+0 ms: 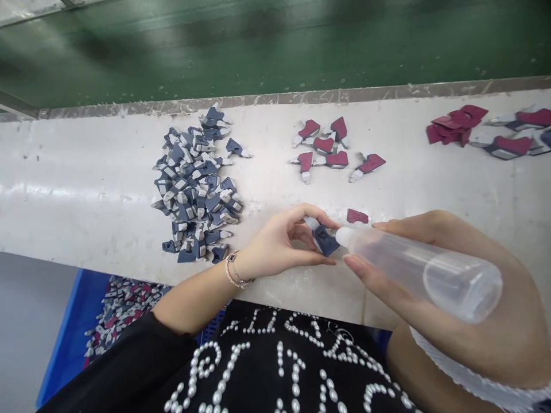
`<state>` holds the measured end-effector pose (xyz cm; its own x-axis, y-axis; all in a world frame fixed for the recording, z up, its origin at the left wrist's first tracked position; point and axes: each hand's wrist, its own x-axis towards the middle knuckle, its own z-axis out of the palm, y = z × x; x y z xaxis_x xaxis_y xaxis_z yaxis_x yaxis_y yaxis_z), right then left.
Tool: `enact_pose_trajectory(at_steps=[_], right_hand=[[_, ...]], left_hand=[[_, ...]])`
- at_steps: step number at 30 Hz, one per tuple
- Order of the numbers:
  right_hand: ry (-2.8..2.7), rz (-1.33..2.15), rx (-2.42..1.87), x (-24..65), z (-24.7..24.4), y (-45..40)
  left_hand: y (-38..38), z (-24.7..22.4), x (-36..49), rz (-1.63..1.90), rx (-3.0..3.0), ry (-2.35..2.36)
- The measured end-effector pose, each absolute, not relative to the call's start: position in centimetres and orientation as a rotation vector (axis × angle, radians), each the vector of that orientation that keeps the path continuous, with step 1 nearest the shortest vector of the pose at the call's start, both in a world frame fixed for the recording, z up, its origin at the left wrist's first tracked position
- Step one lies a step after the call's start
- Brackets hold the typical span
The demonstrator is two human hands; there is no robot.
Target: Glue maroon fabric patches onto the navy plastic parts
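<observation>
Left hand (pixel 275 241) pinches an angular part (pixel 326 241); right hand (pixel 465 238) wraps a translucent bottle (pixel 404 258), tip (pixel 344 237) by left fingertips (pixel 326 260), contact unclear.

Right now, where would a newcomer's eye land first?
Probably the clear plastic bottle in the right hand, its white tip at a blue and grey part in the left hand. Then the heap of blue and grey pieces on the pale table at left, and the blue bin below.
</observation>
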<state>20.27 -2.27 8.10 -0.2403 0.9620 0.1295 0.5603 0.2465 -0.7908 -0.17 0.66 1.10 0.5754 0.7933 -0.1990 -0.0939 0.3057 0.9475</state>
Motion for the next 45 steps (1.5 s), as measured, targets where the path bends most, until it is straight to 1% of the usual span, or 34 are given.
enact_pose_trajectory(at_steps=[18, 30, 40, 45], right_hand=[[-1.989, 0.824, -1.315, 20.1, 8.0, -2.4], [-2.030, 0.959, -1.326, 20.9, 8.5, -2.9], [-1.974, 0.792, -1.528, 21.8, 8.5, -3.3], [-1.954, 0.748, -1.537, 21.5, 8.4, -3.5]], left_hand=[[0.7, 0.7, -0.3, 0.704, 1.232, 0.753], [1.1, 0.8, -0.8, 0.761, 1.315, 0.853], [1.0, 0.7, -0.6, 0.794, 1.399, 0.803], [1.1, 0.4, -0.6, 0.815, 1.408, 0.766]])
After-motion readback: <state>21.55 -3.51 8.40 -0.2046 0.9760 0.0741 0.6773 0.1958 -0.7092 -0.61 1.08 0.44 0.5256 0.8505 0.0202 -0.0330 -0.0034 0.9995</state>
